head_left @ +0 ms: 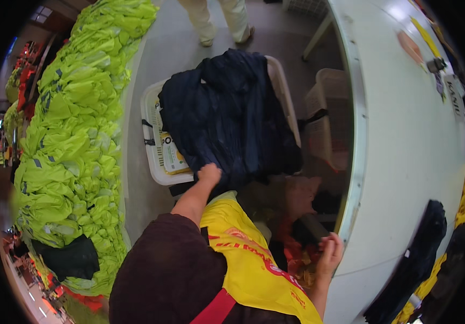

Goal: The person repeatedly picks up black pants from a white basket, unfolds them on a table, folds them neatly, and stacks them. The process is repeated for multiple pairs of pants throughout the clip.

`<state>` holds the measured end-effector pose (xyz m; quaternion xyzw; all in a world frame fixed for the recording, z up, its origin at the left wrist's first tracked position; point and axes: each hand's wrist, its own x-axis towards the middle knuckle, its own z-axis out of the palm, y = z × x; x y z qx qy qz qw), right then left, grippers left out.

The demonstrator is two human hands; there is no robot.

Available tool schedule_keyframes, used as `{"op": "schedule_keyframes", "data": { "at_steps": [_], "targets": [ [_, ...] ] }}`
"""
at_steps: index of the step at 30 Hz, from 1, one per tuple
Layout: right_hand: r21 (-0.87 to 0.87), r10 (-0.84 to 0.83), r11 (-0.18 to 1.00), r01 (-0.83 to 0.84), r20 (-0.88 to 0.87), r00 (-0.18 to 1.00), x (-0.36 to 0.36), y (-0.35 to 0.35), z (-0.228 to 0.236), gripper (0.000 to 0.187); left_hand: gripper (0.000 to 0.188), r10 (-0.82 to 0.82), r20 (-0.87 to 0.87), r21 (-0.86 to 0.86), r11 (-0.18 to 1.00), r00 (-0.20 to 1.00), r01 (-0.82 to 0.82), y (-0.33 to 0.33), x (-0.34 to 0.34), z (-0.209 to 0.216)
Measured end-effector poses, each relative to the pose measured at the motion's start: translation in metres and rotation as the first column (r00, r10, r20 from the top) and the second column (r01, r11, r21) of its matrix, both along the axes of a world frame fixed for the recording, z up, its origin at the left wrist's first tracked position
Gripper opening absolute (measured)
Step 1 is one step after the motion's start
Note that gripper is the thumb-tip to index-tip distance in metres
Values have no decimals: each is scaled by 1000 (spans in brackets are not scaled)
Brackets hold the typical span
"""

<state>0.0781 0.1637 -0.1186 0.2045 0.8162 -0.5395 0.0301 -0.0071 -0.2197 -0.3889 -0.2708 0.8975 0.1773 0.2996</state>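
A heap of dark navy garments point(227, 119) fills a white plastic basket point(163, 177) on the floor before me. My left hand point(209, 174) is closed on the near edge of the navy cloth, with its fingertips partly hidden. At the table's edge, my right hand point(329, 255) hangs low with loosely bent fingers and a gap at the thumb. A dark grey object point(313, 228) lies close to its fingertips; whether they touch I cannot tell. Yellow-and-white packages point(174, 156) show inside the basket's left side, under the cloth.
Bright yellow-green garments point(76, 140) are piled high along the left, with a black cloth point(73, 256) on them. To the right runs a long white table point(394, 162) bearing a dark folded garment point(413, 264). Another basket point(327, 116) stands beneath it. A person's legs point(216, 21) are at the far end.
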Motion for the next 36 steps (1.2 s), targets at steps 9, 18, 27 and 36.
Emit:
{"op": "schedule_keyframes", "data": {
  "at_steps": [9,18,27,36],
  "targets": [
    [28,559,761,-649,479,676,26,-81,-156,24,67,531,-366,-85,799,765,-595,-212,-86,-135],
    [-33,271,933,-357,716,643,44,-50,-208,24,29,205,-542,-124,940,815,-319,-280,-158,-159],
    [-295,319,925,-238,269,909,-99,-137,-185,41,14,-151,-951,77,733,272,676,-89,-106,118],
    [-821,20,450,351,403,915,-128,-115,-65,58,20,-175,-861,509,-262,478,820,82,21,249]
  ]
}}
